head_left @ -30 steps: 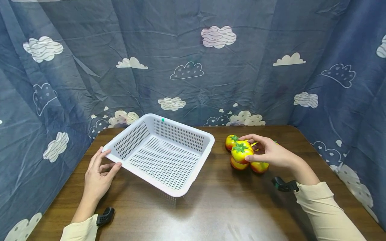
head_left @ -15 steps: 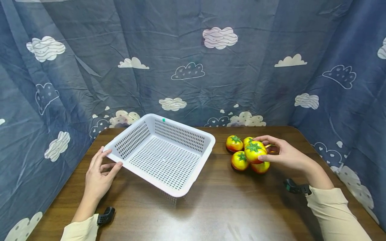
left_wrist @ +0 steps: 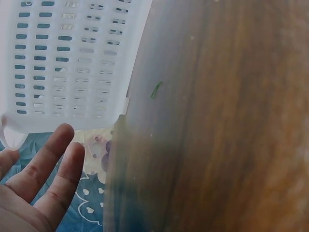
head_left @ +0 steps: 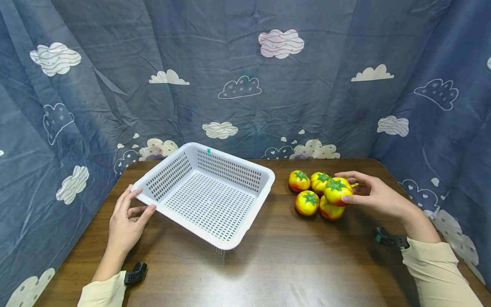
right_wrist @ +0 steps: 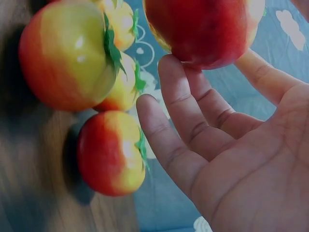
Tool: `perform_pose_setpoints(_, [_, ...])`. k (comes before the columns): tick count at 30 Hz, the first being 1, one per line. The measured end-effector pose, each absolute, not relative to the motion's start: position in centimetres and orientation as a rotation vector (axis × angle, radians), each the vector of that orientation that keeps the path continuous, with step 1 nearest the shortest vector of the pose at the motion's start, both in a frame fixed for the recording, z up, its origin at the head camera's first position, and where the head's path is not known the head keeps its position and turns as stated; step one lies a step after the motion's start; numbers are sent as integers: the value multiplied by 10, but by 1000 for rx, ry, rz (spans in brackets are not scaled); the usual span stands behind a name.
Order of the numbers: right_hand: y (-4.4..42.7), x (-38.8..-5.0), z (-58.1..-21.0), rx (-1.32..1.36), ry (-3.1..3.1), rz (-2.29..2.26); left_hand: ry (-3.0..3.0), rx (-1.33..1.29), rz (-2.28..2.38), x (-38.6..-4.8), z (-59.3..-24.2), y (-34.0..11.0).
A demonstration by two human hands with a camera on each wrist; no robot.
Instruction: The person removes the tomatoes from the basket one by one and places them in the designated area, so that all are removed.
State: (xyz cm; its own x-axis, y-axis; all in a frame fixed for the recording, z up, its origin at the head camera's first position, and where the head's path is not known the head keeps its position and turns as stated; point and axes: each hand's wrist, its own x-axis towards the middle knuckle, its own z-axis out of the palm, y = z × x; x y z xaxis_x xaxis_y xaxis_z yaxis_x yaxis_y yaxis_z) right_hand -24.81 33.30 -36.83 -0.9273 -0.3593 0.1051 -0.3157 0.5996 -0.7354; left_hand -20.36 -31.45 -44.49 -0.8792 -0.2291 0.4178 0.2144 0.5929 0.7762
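At the left of the table, my left hand [head_left: 126, 224] touches the near-left corner of a white plastic basket [head_left: 245, 228] with its thumb and fingertips. Two of its fingers [left_wrist: 72, 166] extend free beside the basket wall in the left wrist view. My right hand [head_left: 383, 198] pinches a yellow-and-red tomato [head_left: 337, 192] with a green star-shaped top, held above the others. Several similar tomatoes lie close together under and left of it, among them a front-left tomato [head_left: 307, 204] and a front-right tomato [head_left: 330, 209], partly hidden by the held one.
The brown wooden table [head_left: 276, 268] carries the basket and the tomatoes. Behind it hangs a blue curtain [head_left: 322, 98] with cloud prints. A small yellow-green tip [head_left: 354, 185] shows behind the held tomato; what it belongs to is hidden.
My right hand has moved rightward with the tomato, from over the front-left tomato to over the front-right one. The left hand and the basket have stayed in place.
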Motion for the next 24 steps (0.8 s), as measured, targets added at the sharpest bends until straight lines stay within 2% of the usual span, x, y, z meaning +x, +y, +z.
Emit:
perform_pose_setpoints(9, [354,-247,-374,-590,2809,-1240,-2345,15,-1222,-203,-444,-314])
perform_pose_setpoints(24, [394,-239,-404,-347,2795,-1381,-2365,13,-1199,-203,-443,-314])
